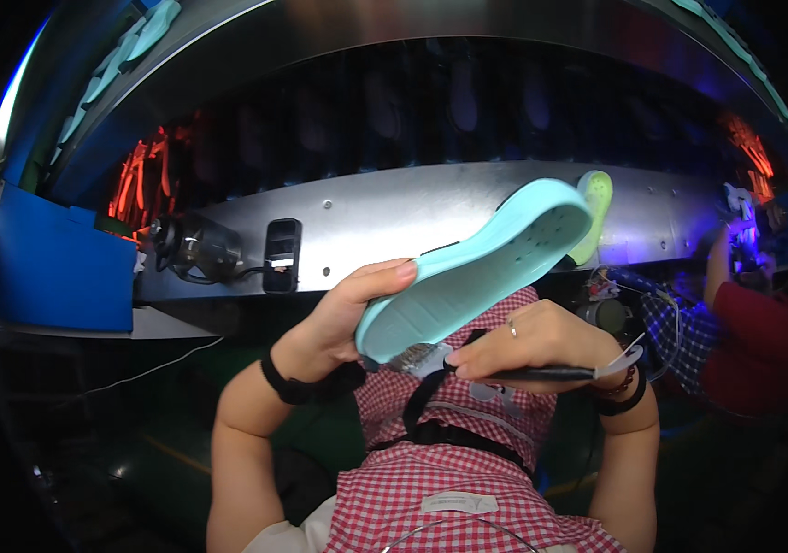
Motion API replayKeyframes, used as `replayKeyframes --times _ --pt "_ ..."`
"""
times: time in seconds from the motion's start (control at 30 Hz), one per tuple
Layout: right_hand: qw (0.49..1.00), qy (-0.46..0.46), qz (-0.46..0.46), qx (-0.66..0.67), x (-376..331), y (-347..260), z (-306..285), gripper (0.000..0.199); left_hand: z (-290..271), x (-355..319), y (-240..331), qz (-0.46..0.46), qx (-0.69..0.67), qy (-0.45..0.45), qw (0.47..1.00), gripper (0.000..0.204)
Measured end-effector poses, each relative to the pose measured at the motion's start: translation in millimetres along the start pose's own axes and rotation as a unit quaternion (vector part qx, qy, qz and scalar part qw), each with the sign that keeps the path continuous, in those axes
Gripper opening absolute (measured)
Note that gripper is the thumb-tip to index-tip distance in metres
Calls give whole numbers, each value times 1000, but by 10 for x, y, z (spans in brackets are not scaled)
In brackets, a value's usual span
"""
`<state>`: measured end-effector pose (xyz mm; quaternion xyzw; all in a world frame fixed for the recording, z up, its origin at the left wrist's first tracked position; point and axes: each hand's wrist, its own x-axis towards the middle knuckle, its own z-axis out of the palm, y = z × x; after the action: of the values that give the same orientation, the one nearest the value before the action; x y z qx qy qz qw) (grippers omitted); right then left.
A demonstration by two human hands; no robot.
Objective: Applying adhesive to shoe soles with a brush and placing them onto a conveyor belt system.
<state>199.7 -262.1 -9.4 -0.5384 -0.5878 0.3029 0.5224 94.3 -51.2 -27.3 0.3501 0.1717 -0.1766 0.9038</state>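
Pale turquoise foam is what we find in the left hand (pixel 334 323): a shoe sole (pixel 472 267), held up in front of the chest with the thumb lying along its near face and the fingers wrapped behind its heel end, so the grip is pressed together on that end. The sole's long axis rises from lower left, at the left hand, to upper right, where its toe end stands free in the air. The right hand (pixel 528 341) sits just under and to the right of the heel end, its grip pinched on a slim dark-handled brush (pixel 495 369) that lies nearly level; the brush's bristle tip (pixel 412 358) points to the left and meets the lower edge of the sole close to the left thumb base. The working point thus lies between the two hands, with the left hand the nearer to it and the right reaching across from the handle end. We note a black band on each wrist and a ring on the right hand. Below the hands a red-and-white checked apron (pixel 468 488) with black straps covers the lap. Behind the sole's toe end a second, yellow-green sole (pixel 597 207) shows against a long metal machine housing (pixel 394 217). Further out, a blue bin (pixel 58 263) stands at the left, and at the right edge another person in a red sleeve (pixel 763 341) works apart from these hands.
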Motion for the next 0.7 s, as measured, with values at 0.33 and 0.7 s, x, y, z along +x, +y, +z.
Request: replayKeyframes --times 0.33,0.7 --pt "967 -181 22 -178 -59 -126 -182 21 65 -150 80 -79 94 53 991 43" --pt "980 -78 30 -181 -123 -21 -366 22 -20 -228 62 -49 88 78 992 46"
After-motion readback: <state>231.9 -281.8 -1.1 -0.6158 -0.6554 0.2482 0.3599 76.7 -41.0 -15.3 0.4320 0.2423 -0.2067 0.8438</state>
